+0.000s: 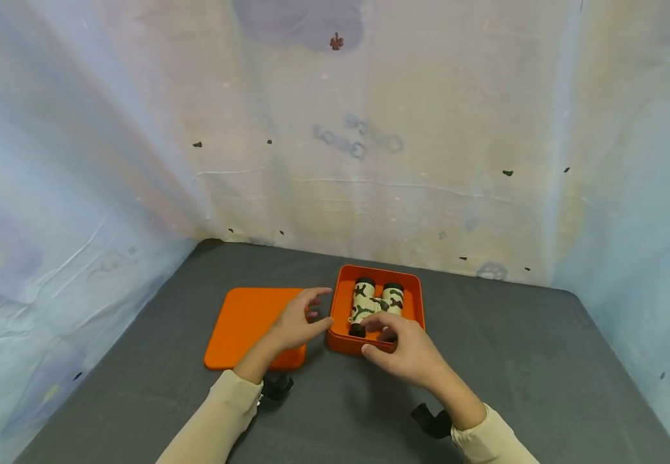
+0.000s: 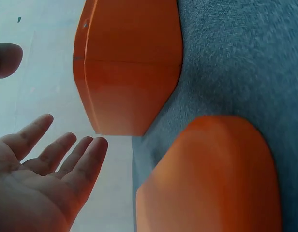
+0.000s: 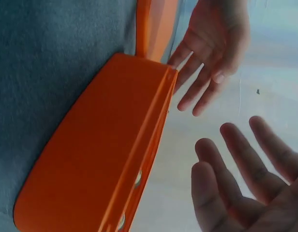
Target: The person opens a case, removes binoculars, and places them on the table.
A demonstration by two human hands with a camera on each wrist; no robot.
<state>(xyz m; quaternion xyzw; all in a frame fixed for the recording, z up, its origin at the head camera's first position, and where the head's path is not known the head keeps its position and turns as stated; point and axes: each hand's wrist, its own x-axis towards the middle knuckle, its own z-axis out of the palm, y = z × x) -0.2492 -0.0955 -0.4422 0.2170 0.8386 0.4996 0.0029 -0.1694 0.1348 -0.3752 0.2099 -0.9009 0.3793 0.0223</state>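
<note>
Camouflage-patterned binoculars (image 1: 362,303) with black ends lie in an orange box (image 1: 414,293) on the grey table. My left hand (image 1: 296,320), thumb and fingers spread apart, hovers at the box's left side and over the edge of a flat orange lid (image 1: 247,322). Over the box's near right part is my right hand (image 1: 407,351), its fingers loosely bent and covering the lower end of the binoculars. In the right wrist view, that hand (image 3: 255,188) stands apart from the box wall (image 3: 96,140) and holds nothing. The left wrist view shows an empty left palm (image 2: 47,179).
The lid lies left of the box on a grey cloth-covered table (image 1: 514,361). Behind and at both sides hangs a pale patterned sheet (image 1: 427,129). Black straps (image 1: 432,422) hang at both wrists.
</note>
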